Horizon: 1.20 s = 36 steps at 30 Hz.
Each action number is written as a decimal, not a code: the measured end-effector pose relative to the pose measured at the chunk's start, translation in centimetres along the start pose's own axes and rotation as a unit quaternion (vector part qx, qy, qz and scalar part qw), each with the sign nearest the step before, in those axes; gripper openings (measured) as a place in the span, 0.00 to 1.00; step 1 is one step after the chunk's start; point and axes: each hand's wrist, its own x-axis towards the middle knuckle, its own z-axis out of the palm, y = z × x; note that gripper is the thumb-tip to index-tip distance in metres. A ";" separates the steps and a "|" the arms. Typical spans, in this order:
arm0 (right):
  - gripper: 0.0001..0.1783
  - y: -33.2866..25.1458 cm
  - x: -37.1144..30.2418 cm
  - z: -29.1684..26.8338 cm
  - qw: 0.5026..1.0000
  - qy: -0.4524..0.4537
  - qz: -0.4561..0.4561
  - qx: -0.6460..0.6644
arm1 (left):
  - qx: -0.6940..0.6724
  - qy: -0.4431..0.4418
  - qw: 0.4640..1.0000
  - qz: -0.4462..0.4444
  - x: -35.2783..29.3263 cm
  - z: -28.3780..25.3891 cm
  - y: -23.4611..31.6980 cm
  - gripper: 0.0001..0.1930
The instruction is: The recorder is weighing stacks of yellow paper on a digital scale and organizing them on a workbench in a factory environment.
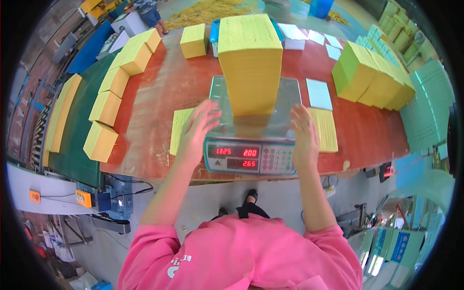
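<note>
A tall stack of yellow paper point(252, 72) stands upright on the steel pan of a digital scale point(282, 169), whose red display is lit. My left hand point(199, 126) hovers by the pan's left edge, fingers apart and holding nothing. On the opposite side my right hand point(304, 133) is also open and empty, its fingers stretched out. Both hands are apart from the stack. Under the left hand lies a low yellow paper pile point(179, 129), partly covered by it. Another low yellow pile point(326, 130) shows just right of my right hand.
Yellow paper blocks point(105, 107) line the green conveyor point(79, 123) along the red table's point(150, 111) left side. More yellow stacks point(369, 77) stand at the right. A pale blue sheet stack point(319, 94) lies beyond my right hand. A person point(149, 12) stands at the far left.
</note>
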 end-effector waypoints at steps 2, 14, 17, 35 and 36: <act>0.25 0.5 -6.3 -0.8 0.999 0.020 0.006 0.026 | 0.006 -0.008 0.998 -0.060 -5.7 -3.3 0.1 0.25; 0.21 2.2 -27.0 4.1 0.961 0.076 0.207 0.166 | -0.042 0.014 0.959 -0.281 -23.2 -8.5 -2.3 0.17; 0.21 2.2 -28.6 4.8 0.966 0.051 0.194 0.162 | -0.023 -0.011 0.965 -0.260 -23.1 -8.8 -0.7 0.15; 0.18 2.2 -29.1 6.3 0.950 0.002 0.258 0.177 | -0.001 -0.031 0.963 -0.268 -24.2 -9.8 -1.1 0.14; 0.18 2.3 -28.9 6.2 0.950 0.010 0.256 0.176 | 0.004 -0.029 0.963 -0.269 -23.8 -9.2 -1.0 0.14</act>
